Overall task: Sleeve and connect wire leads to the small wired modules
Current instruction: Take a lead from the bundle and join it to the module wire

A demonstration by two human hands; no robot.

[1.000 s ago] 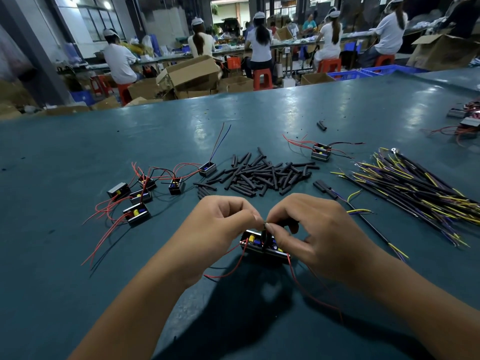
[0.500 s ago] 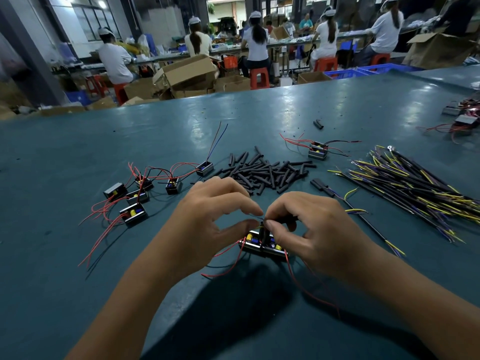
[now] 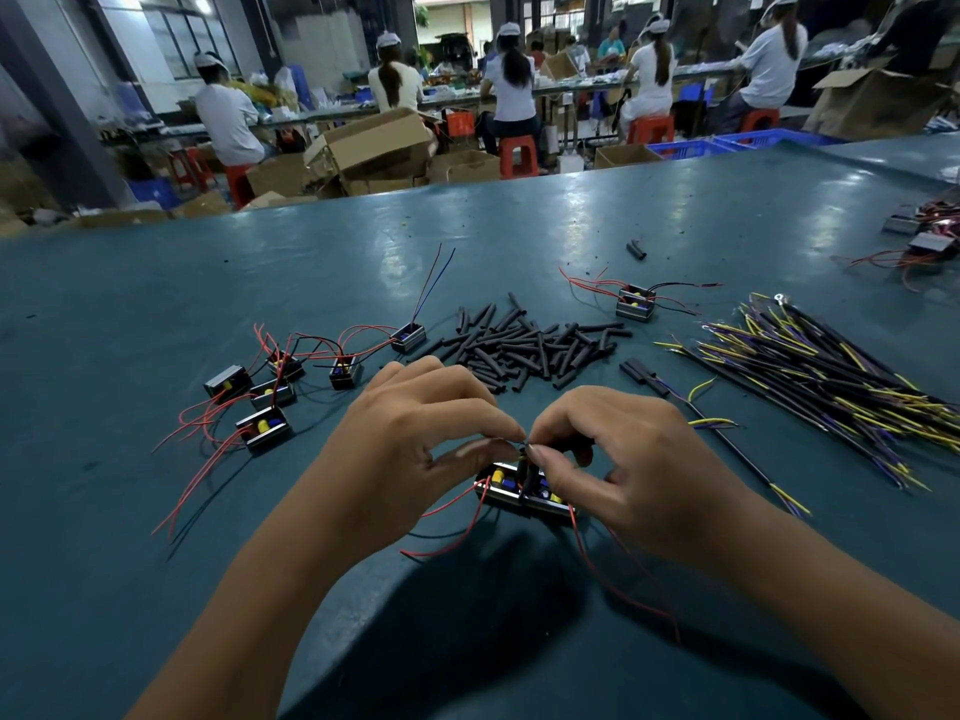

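A small black module [image 3: 511, 493] with yellow and blue parts and red leads lies on the green table under my hands. My left hand [image 3: 415, 433] pinches a thin wire end between thumb and forefinger just above it. My right hand [image 3: 618, 459] pinches the meeting wire end and holds a black sleeve [image 3: 563, 449] against it. The fingertips of both hands touch over the module. A pile of black sleeves [image 3: 524, 345] lies behind my hands. Several wired modules [image 3: 270, 397] sit to the left, and a bundle of black, yellow and purple wire leads [image 3: 831, 376] to the right.
Another module [image 3: 635, 302] with red and black leads sits behind the sleeve pile, and a stray sleeve [image 3: 636, 249] farther back. More modules [image 3: 919, 241] lie at the table's right edge. Workers sit at benches among cardboard boxes [image 3: 374, 142] beyond the table's far edge.
My left hand's fingers have spread and lifted a little while its pinch stays at the wire joint. The right hand holds its place above the module.
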